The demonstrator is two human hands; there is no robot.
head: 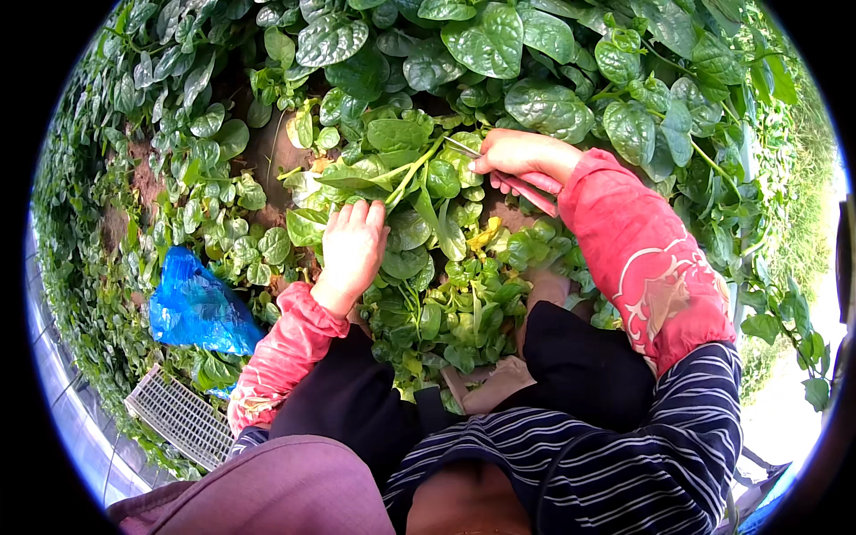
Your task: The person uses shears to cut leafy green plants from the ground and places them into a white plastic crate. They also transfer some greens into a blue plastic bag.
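Observation:
My right hand (518, 157) is closed round the pink handles of a pair of scissors (528, 190). Their narrow metal blades point left, close to a thick green stem (418, 167) of a leafy vine. At the lower end of this stem is my left hand (354, 244), its back turned up and its fingers bent over the leaves. Whether the fingers grip the stem is hidden. Broad glossy green leaves (398, 134) lie between the two hands, and a yellow leaf (485, 234) shows below the scissors.
A blue plastic bag (194, 307) lies on the plants at the left. Below it is a light-coloured plastic crate (177, 414) with a grid pattern. Dense vines surround the work spot, with patches of brown soil (271, 160) between them. My knees are bent on both sides of low plants (461, 314).

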